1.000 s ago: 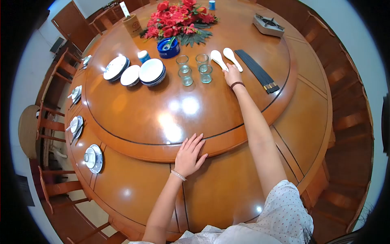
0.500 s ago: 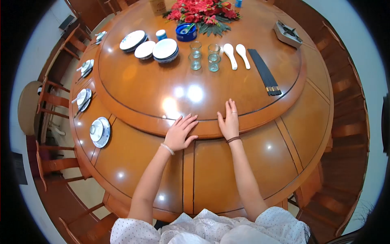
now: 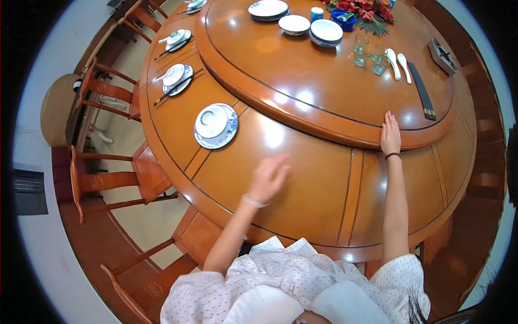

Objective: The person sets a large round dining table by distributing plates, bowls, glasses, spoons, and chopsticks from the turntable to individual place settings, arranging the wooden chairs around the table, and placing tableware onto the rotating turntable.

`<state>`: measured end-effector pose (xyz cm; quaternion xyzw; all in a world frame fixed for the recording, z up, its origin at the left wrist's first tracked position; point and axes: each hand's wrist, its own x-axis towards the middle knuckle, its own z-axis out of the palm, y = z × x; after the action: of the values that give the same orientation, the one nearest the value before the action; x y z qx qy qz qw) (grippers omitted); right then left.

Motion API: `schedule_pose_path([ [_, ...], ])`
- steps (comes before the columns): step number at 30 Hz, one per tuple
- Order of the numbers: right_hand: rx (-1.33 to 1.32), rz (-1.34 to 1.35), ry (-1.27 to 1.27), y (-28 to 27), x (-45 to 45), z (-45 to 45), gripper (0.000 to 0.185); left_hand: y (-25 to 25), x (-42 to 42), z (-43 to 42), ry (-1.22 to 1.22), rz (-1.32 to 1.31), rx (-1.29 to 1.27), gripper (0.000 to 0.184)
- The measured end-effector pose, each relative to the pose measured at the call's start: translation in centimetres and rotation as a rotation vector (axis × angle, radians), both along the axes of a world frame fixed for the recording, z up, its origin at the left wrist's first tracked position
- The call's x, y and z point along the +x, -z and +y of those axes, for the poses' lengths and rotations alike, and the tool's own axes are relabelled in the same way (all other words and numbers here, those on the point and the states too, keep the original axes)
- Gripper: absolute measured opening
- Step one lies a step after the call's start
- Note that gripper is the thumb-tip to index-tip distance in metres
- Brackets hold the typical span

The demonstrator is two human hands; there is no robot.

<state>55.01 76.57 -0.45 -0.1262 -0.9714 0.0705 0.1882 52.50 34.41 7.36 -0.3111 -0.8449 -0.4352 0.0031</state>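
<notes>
My right hand (image 3: 390, 134) lies flat on the rim of the wooden turntable (image 3: 302, 120), its fingers stretched out and holding nothing. My left hand (image 3: 270, 178), a little blurred, hovers over the table (image 3: 307, 200) with nothing in it and the thumb apart from the fingers. Of the tableware, a blue-and-white plate (image 3: 231, 133) bearing a stacked white bowl (image 3: 211, 121) is nearest to it, up and to the left. Black chopsticks (image 3: 422, 94) rest on the turntable beyond my right hand, beside two white spoons (image 3: 403, 67).
On the turntable stand glass cups (image 3: 360, 58), white bowls (image 3: 326, 32), stacked plates (image 3: 268, 9), a blue ashtray (image 3: 343, 20), red flowers (image 3: 367, 8) and a portable stove (image 3: 442, 56). Further place settings (image 3: 178, 76) line the left edge. Wooden chairs (image 3: 110, 175) surround the table.
The view has swung left. My left hand has come off the turntable and moved left and back toward me. My right hand remains on the turntable rim, now further from the left.
</notes>
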Motion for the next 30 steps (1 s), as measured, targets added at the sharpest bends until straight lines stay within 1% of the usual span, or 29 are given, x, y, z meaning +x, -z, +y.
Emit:
schedule_pose_path([
  [1,0.013,-0.009,0.001,0.1,-0.1,0.1,0.039,0.6,-0.8,-4.4,-0.154,-0.03,0.01,0.022],
  [2,0.033,-0.044,0.027,0.1,0.1,0.8,0.039,0.4,-1.7,-8.3,-0.34,-0.166,0.111,0.022],
  [3,0.052,-0.074,0.05,-0.1,0.0,0.6,0.038,0.8,-3.0,-12.1,-0.487,-0.183,0.135,0.024],
  [4,0.108,-0.26,0.318,-1.8,-0.1,-0.9,0.037,0.2,-4.0,-15.4,-0.559,-0.261,0.131,0.027],
  [5,0.237,-0.259,0.41,-0.8,0.2,-0.7,0.036,0.6,-5.2,-17.9,-0.601,-0.284,0.175,0.032],
  [7,0.532,-0.309,0.562,-2.3,-1.1,-4.1,0.036,1.1,-7.7,-20.9,-0.604,-0.418,0.17,0.038],
  [8,0.449,-0.284,0.511,-2.1,-2.2,-6.0,0.035,1.7,-9.0,-21.6,-0.595,-0.423,0.168,0.038],
  [9,0.368,-0.263,0.467,-4.4,-4.5,-11.5,0.034,1.9,-10.3,-21.3,-0.588,-0.548,0.22,0.042],
  [10,0.34,0.027,0.24,-4.9,-6.2,-15.7,0.033,2.2,-11.6,-21.0,-0.575,-0.674,0.27,0.046],
  [11,0.058,0.114,0.099,-6.6,-8.4,-20.8,0.028,2.6,-12.9,-20.8,-0.551,-0.686,0.265,0.046],
  [13,-0.109,0.221,-0.2,-7.1,-12.5,-30.1,0.025,4.0,-15.5,-19.9,-0.507,-0.864,0.303,0.053],
  [14,-0.266,0.05,-0.243,-8.3,-14.2,-34.4,0.026,4.2,-16.6,-19.6,-0.464,-0.912,0.294,0.056],
  [15,-0.351,0.067,-0.457,-6.3,-16.4,-37.1,0.037,4.7,-17.4,-19.5,-0.434,-0.914,0.286,0.056],
  [16,-0.315,-0.266,-0.509,-9.0,-17.5,-40.1,0.043,5.3,-18.2,-19.4,-0.405,-0.97,0.271,0.053],
  [17,-0.143,-0.103,-0.655,-8.1,-18.2,-42.2,0.039,5.8,-18.8,-19.3,-0.378,-1.025,0.255,0.051],
  [18,-0.024,-0.099,-0.672,-5.9,-19.3,-44.0,0.036,6.1,-19.2,-19.3,-0.34,-1.064,0.31,0.045],
  [19,0.095,-0.097,-0.689,-4.2,-20.5,-45.4,0.034,6.5,-19.4,-19.5,-0.315,-1.063,0.302,0.045],
  [21,0.14,-0.23,-0.678,-4.4,-21.5,-46.8,0.027,7.6,-19.9,-19.9,-0.218,-1.137,0.327,0.04],
  [22,0.195,-0.271,-0.697,-4.3,-22.1,-47.3,0.024,7.9,-20.1,-19.9,-0.19,-1.142,0.312,0.04],
  [23,0.247,-0.318,-0.715,-4.2,-22.6,-47.6,0.02,8.3,-20.1,-19.9,-0.192,-1.12,0.323,0.037],
  [24,0.298,-0.341,-0.704,-4.4,-22.7,-48.1,0.014,8.7,-20.0,-19.8,-0.196,-1.099,0.338,0.033],
  [25,0.344,-0.374,-0.725,-4.6,-23.1,-48.4,0.013,8.4,-19.9,-19.6,-0.171,-1.106,0.327,0.033],
  [27,0.431,-0.344,-0.816,-5.4,-23.4,-47.7,0.012,7.6,-19.9,-19.5,-0.143,-1.022,0.267,0.029],
  [28,0.331,-0.315,-0.798,-6.0,-23.4,-47.0,0.016,7.7,-19.8,-19.6,-0.165,-1.013,0.259,0.027],
  [29,0.332,-0.313,-0.774,-6.5,-23.1,-45.6,0.016,7.8,-19.6,-19.7,-0.141,-1.009,0.25,0.027],
  [30,0.027,-0.316,-0.765,-8.4,-22.3,-43.6,0.024,7.4,-19.3,-19.7,-0.17,-0.993,0.248,0.026],
])
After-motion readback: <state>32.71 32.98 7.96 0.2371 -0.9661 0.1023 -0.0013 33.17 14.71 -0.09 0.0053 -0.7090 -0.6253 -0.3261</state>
